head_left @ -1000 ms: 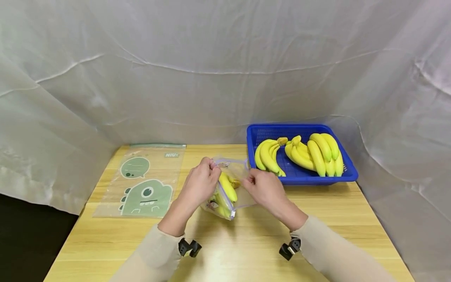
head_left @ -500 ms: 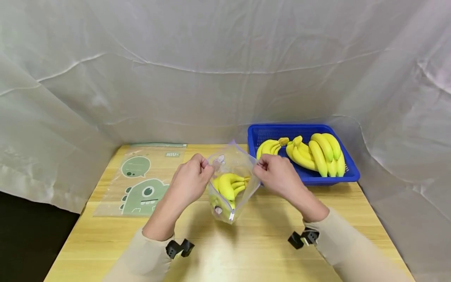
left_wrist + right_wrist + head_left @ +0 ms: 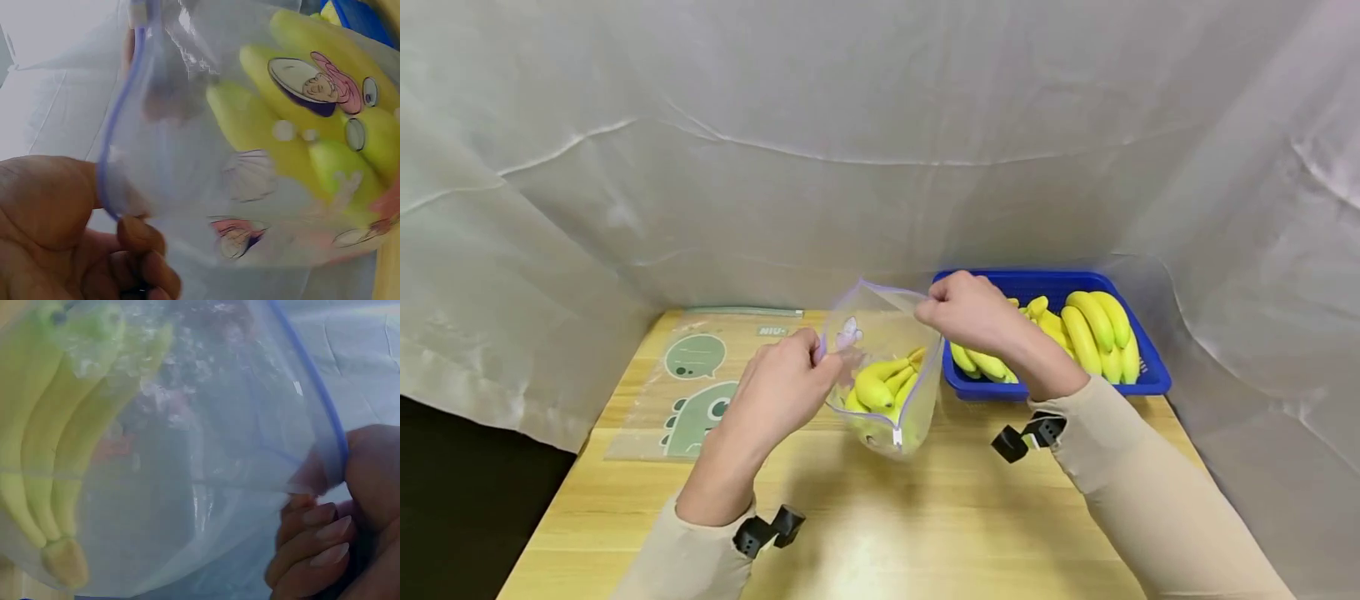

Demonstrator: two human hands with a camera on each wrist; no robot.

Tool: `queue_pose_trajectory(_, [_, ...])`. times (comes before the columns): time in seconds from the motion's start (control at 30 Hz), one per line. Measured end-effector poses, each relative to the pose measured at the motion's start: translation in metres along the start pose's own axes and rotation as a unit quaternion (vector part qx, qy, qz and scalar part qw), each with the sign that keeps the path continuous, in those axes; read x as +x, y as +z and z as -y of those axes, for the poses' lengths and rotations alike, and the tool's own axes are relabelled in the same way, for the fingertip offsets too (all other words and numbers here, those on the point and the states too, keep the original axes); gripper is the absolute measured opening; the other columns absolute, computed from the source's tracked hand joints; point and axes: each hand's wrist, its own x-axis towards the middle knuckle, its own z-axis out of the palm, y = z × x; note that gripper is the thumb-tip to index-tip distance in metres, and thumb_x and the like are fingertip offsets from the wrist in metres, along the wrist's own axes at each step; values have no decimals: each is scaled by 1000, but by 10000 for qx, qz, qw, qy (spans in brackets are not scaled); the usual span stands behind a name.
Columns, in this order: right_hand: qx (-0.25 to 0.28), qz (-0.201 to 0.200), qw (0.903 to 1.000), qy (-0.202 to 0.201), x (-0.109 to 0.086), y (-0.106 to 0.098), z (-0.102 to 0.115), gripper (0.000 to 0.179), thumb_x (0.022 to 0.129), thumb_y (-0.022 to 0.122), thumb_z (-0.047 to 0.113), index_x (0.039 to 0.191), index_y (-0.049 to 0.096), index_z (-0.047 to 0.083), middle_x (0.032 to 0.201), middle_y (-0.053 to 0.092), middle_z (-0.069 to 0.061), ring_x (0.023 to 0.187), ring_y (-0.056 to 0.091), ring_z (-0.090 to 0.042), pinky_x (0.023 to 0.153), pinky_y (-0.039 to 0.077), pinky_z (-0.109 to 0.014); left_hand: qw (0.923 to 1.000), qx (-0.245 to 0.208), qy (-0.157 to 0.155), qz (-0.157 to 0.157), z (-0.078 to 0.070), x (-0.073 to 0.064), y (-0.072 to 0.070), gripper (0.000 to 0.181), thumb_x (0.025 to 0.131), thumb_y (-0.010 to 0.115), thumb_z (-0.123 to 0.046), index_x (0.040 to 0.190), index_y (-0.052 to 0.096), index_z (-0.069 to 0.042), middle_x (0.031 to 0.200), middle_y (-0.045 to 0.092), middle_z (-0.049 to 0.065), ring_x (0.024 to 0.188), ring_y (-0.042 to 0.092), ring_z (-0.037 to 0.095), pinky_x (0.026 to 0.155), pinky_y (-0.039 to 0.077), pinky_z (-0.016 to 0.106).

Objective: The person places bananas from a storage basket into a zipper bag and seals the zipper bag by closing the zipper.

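Creased gray cloth walls btwn/behind wood tbl.

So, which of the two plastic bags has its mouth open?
The purple-edged bag with bananas inside; the green-printed bag lies flat on the table.

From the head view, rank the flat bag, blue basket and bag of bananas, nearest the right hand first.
1. Bag of bananas: pinched by the right hand.
2. Blue basket: partly behind that hand, at right.
3. Flat bag: off to the left.

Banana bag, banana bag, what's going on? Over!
Left hand and right hand pinching clear bag by its rim. Mouth open, bananas inside. Nothing seen blocking the opening. Over.
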Motion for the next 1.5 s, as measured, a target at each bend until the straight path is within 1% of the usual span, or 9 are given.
queue_pose_trajectory(0.2, [133, -167, 9998, 13, 11, 6, -11, 36, 92, 54, 20, 61, 36, 17, 57, 29, 5, 47, 28, -13, 50, 27, -29, 9982, 381, 103, 448, 9, 5, 2, 31, 101, 50, -34, 80, 53, -12, 67, 45, 1, 58, 42, 19, 54, 33, 34])
queue_pose_trajectory(0.33, [341, -234, 9991, 132, 16, 23, -21, 40, 101, 58, 29, 66, 46, 15, 55, 44, 3, 46, 49, -17, 55, 41, -31, 9968, 574, 44, 550, 18, 14, 12, 30, 101, 53, -35, 81, 54, -13, 69, 49, 1, 61, 47, 20, 57, 35, 34])
queue_pose_trajectory(0.5, [676, -155, 9973, 239, 6, 34, -25, 25, 101, 61, 31, 89, 62, 10, 76, 66, -4, 62, 68, -21, 64, 54, -32, 9952, 709, 41, 678, 27, 20, 20, 23, 98, 57, -31, 84, 57, -13, 73, 55, 2, 66, 52, 22, 59, 38, 34])
queue_pose_trajectory(0.77, [443, -218, 9982, -339, -7, 33, -21, 16, 95, 59, 15, 80, 62, 10, 73, 62, -2, 60, 56, -16, 63, 45, -31, 9927, 954, -95, 730, 25, 36, 13, 54, 93, 74, -40, 130, 60, -3, 115, 67, 15, 103, 62, 36, 84, 52, 51])
queue_pose_trajectory(0.87, [412, -30, 9982, -437, -9, 33, -21, 15, 94, 60, 15, 80, 65, 11, 73, 62, -1, 60, 54, -15, 64, 45, -31, 9921, 1111, -111, 567, 21, 53, 16, 49, 94, 75, -42, 127, 66, -7, 120, 70, 12, 111, 63, 38, 91, 51, 57])
queue_pose_trajectory(1.0, [19, 401, 9974, -605, -10, 35, -23, 13, 92, 63, 13, 80, 67, 12, 70, 61, 2, 58, 54, -14, 63, 46, -30, 9873, 1579, -6, -201, 19, 77, 28, 18, 97, 69, -29, 97, 70, -12, 98, 71, 8, 97, 64, 35, 88, 52, 56])
queue_pose_trajectory(1.13, [-384, 525, 9968, -467, -7, 38, -26, 17, 90, 64, 14, 73, 62, 14, 62, 53, 4, 55, 48, -12, 58, 41, -29, 9815, 1742, 18, -792, 19, 92, 42, 15, 98, 61, -23, 89, 66, -12, 93, 68, 10, 98, 63, 36, 91, 52, 58])
queue_pose_trajectory(1.37, [-448, -186, 9976, 489, 0, 46, -42, 29, 94, 58, 21, 69, 43, 15, 63, 37, 4, 54, 36, -14, 54, 30, -29, 9938, 1037, -253, -296, 13, 69, 40, 39, 100, 61, -42, 112, 56, -6, 112, 64, 16, 108, 59, 41, 94, 48, 62])
queue_pose_trajectory(1.5, [-608, -418, 9959, 523, -2, 49, -48, 23, 93, 58, 22, 74, 49, 14, 64, 43, 2, 55, 42, -16, 53, 32, -31, 9885, 1483, -79, -272, 12, 44, 41, 47, 99, 64, -43, 116, 58, 1, 109, 65, 18, 101, 58, 40, 88, 48, 60])
